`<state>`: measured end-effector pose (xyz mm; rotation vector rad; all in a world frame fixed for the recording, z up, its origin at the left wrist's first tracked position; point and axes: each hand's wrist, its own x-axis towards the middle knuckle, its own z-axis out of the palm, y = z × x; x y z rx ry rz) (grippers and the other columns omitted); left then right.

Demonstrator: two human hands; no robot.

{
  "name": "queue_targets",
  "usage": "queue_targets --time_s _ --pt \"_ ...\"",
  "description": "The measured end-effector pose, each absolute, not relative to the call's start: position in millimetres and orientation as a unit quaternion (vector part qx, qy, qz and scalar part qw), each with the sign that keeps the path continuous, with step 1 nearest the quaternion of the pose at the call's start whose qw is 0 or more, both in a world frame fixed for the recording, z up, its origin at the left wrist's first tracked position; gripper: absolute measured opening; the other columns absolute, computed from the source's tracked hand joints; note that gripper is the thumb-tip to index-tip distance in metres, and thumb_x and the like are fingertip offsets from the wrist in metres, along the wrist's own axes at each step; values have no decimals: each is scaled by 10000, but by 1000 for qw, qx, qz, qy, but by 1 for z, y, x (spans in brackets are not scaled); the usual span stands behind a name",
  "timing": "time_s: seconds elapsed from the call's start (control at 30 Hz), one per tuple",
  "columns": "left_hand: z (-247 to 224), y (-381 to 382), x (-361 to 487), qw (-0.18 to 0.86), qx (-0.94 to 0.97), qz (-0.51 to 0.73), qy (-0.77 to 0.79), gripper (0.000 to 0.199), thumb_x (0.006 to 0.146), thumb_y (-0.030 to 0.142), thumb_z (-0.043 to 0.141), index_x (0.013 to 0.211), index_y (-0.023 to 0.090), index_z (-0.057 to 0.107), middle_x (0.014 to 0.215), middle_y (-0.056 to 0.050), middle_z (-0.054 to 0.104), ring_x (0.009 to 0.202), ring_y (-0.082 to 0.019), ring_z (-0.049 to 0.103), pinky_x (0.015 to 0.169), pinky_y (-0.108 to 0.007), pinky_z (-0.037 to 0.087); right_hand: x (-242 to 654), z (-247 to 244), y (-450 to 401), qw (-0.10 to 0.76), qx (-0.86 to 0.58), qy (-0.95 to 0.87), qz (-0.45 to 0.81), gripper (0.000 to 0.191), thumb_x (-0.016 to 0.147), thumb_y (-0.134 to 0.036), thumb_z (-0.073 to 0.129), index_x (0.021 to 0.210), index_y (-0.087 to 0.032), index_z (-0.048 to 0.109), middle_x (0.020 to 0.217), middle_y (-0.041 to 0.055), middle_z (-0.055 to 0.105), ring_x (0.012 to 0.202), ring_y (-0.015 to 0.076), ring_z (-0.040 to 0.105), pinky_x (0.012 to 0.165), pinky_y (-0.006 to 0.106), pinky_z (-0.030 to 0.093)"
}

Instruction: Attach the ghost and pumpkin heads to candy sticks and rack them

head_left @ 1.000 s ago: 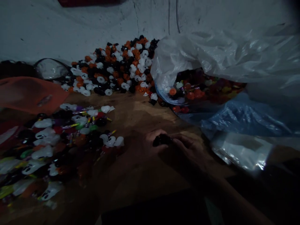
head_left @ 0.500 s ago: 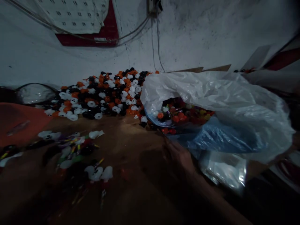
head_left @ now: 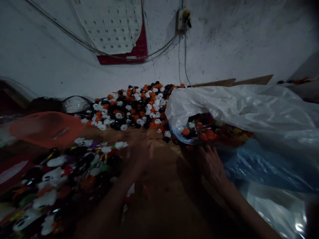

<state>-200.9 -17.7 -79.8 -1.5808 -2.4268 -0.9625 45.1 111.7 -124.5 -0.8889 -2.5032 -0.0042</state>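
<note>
My left hand (head_left: 139, 152), smeared by motion, is over the brown work surface (head_left: 159, 159) beside a loose heap of small ghost-shaped, black and coloured plastic pieces (head_left: 52, 176). Its fingers are too blurred to show whether they hold anything. At the near lip of a plastic bag (head_left: 249, 103), white above and blue below, my right hand (head_left: 213, 166) has its fingers bent against the edge; the fingertips are partly hidden in shadow. Inside the bag's mouth lie small orange, red, black and white pieces (head_left: 206, 134).
Against the wall rises a pile of orange, black and white pieces (head_left: 134, 106). An orange plastic sheet or bag (head_left: 47, 127) lies on the left. Clear plastic (head_left: 276, 205) sits at lower right. Cables hang from a wall socket (head_left: 183, 21), near a calendar (head_left: 112, 30).
My left hand has come into clear view over the surface. My right hand has moved up to the bag's lip. The view has shifted left and up, showing more of the left heap.
</note>
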Motion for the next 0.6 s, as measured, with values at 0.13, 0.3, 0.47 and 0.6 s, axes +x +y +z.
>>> queue_targets --time_s 0.13,0.3,0.47,0.6 --pt "-104 60 -189 -22 -510 -340 -790 301 815 210 475 1087 135 581 1092 -132 613 1028 -259 561 896 -383 432 41 -112 103 246 -328 -912 -8 259 894 -199 433 1119 -175 558 1040 122 587 915 279 514 772 436 414" --pt "-117 104 -186 -44 -495 -374 -783 381 735 126 543 1116 120 562 1261 -180 511 1177 -292 462 996 -425 352 48 -111 85 303 -233 -920 83 289 918 -289 494 1186 -182 492 868 52 625 794 202 573 755 357 448" --pt "-121 81 -192 -108 -460 -415 -778 137 686 89 541 787 159 601 1073 -109 606 1067 -245 518 961 -386 390 54 -120 61 301 -291 -889 188 360 950 -310 406 1300 -227 422 1080 101 625 834 209 630 663 313 484" --pt "-112 48 -203 -157 -372 -470 -785 119 756 210 536 831 133 588 910 -112 631 871 -223 606 816 -379 477 46 -121 38 269 -338 -871 233 445 925 -339 419 1351 -221 364 1040 123 655 717 225 644 557 311 467"
